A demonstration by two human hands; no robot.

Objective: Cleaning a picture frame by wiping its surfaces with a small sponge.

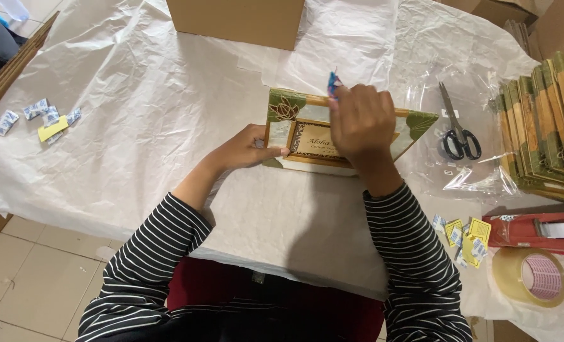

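Observation:
A decorated picture frame [289, 113] with green leaf corners and a wooden border stands tilted up on the white paper-covered table [142, 126]. My left hand [247, 147] grips its lower left edge. My right hand [358, 120] rests over the frame's top edge, fingers closed on a small blue item [333, 82] that sticks up above the frame. Much of the frame's middle is hidden behind my right hand.
A cardboard box [237, 22] stands at the back. Scissors [459, 130] lie on clear plastic at the right, beside a stack of similar frames [548, 120]. A red tape dispenser [535, 229], a tape roll [535, 278] and small sachets [462, 237] lie near right; more sachets [38, 117] at left.

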